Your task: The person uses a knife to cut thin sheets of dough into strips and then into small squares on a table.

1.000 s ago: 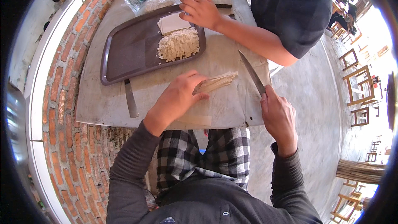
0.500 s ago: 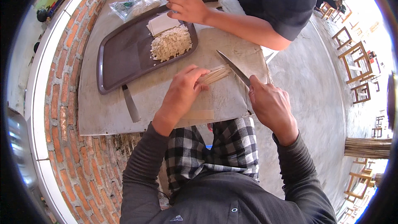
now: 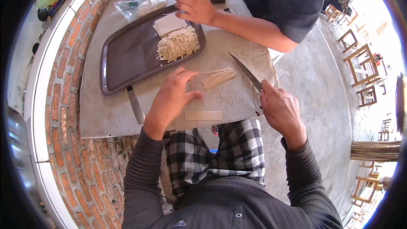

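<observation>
My right hand [image 3: 280,107] grips a knife [image 3: 246,73] by its handle, the blade slanting up and to the left over the table's right part. Left of the blade lies a small bundle of thin pale strips [image 3: 219,78] on the tabletop. My left hand [image 3: 171,97] hovers just left of the strips, thumb and fingers apart, with nothing between them. One wider flat pale strip [image 3: 203,115] rests near the table's front edge. Beyond my left hand, a brown tray [image 3: 123,61] carries a heap of small pale cut pieces [image 3: 178,43] and a stack of pale square sheets [image 3: 170,23].
A second knife [image 3: 135,106] lies partly under the tray's front rim. Another person's arm [image 3: 250,29] reaches across the far right, the hand over the tray's far edge. A clear plastic bag [image 3: 142,6] sits behind the tray. A brick wall [image 3: 63,101] borders the table's left.
My left hand has let go of the strips and drawn back to the left, its fingers opening. The knife in my right hand has shifted slightly right, away from the strips.
</observation>
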`<state>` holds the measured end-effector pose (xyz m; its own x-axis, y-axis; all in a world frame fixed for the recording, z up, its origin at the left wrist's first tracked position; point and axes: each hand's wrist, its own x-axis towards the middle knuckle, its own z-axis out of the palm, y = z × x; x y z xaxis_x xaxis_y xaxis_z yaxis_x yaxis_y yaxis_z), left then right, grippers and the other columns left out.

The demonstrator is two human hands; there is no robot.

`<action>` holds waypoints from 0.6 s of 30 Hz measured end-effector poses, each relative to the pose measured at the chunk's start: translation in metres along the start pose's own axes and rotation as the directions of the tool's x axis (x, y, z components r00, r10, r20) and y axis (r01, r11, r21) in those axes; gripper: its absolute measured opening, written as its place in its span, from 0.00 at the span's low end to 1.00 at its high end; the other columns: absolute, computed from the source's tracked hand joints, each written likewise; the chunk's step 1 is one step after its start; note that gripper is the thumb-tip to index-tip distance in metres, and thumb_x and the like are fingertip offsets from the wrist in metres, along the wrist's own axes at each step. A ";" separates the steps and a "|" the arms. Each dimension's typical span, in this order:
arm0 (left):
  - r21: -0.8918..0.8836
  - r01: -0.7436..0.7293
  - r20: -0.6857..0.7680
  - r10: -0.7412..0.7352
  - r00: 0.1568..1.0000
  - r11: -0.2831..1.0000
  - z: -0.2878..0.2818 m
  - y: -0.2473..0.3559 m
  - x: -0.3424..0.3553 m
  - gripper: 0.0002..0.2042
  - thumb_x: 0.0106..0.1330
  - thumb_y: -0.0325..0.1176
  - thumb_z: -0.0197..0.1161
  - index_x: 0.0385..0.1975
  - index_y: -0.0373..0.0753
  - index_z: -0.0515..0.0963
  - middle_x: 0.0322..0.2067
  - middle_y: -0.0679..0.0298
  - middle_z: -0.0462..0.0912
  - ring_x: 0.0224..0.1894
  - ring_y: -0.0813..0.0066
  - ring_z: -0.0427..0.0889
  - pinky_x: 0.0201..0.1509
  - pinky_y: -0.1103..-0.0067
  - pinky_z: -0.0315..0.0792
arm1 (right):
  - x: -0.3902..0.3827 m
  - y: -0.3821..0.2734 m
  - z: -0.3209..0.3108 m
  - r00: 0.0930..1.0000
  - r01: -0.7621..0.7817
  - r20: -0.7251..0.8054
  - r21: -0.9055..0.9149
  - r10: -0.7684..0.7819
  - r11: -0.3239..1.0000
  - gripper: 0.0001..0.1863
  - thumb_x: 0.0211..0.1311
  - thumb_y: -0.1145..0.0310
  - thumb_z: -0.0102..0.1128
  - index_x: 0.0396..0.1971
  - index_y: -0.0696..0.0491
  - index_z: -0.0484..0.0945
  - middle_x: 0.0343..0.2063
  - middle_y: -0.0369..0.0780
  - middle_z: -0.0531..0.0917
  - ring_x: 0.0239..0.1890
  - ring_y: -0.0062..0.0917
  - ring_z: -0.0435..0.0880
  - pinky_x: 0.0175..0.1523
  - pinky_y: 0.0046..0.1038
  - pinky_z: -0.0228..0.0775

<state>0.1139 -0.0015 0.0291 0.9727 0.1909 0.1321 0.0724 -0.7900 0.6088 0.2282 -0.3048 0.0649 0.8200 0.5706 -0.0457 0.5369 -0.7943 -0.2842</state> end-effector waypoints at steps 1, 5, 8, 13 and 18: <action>-0.002 0.031 0.036 -0.030 0.999 1.000 -0.002 0.000 0.001 0.37 0.57 0.43 0.88 0.67 0.36 0.85 0.53 0.51 0.88 0.55 0.49 0.88 0.59 0.62 0.80 | -0.001 0.000 0.000 1.000 -0.008 0.010 0.002 0.008 1.000 0.09 0.84 0.62 0.56 0.49 0.52 0.76 0.30 0.57 0.89 0.41 0.60 0.91 0.48 0.60 0.79; 0.003 0.064 0.039 -0.064 0.997 0.998 0.000 0.017 0.007 0.33 0.60 0.43 0.87 0.63 0.32 0.86 0.53 0.50 0.87 0.56 0.45 0.87 0.64 0.59 0.79 | 0.000 -0.001 0.003 1.000 -0.002 -0.001 0.004 0.002 1.000 0.10 0.84 0.61 0.56 0.49 0.52 0.76 0.30 0.56 0.88 0.40 0.61 0.90 0.47 0.61 0.78; 0.079 -0.074 -0.108 0.083 0.991 0.994 0.013 0.004 0.010 0.34 0.59 0.48 0.87 0.62 0.36 0.89 0.50 0.52 0.88 0.51 0.50 0.88 0.57 0.62 0.81 | 0.001 -0.003 0.005 1.000 0.014 -0.008 0.010 -0.014 1.000 0.10 0.85 0.60 0.55 0.49 0.52 0.76 0.31 0.57 0.88 0.40 0.61 0.90 0.47 0.61 0.78; -0.003 -0.047 -0.029 0.047 0.998 0.999 0.014 0.003 0.015 0.28 0.61 0.46 0.87 0.56 0.35 0.90 0.48 0.52 0.88 0.51 0.49 0.88 0.58 0.62 0.80 | 0.002 0.002 0.006 1.000 0.014 -0.003 0.043 -0.014 0.999 0.10 0.85 0.60 0.55 0.50 0.52 0.76 0.31 0.58 0.88 0.40 0.63 0.89 0.47 0.62 0.78; -0.022 -0.030 -0.023 0.030 0.999 0.999 0.016 0.008 0.016 0.22 0.65 0.39 0.85 0.53 0.34 0.89 0.47 0.52 0.88 0.53 0.46 0.87 0.60 0.59 0.80 | 0.005 0.008 0.005 1.000 -0.004 0.027 0.090 0.002 0.996 0.11 0.86 0.60 0.54 0.50 0.52 0.76 0.32 0.59 0.88 0.40 0.63 0.89 0.48 0.62 0.78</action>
<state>0.1340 -0.0139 0.0239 0.9692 0.1806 0.1677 0.0382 -0.7824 0.6217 0.2354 -0.3070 0.0580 0.8153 0.5746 -0.0717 0.5134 -0.7745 -0.3694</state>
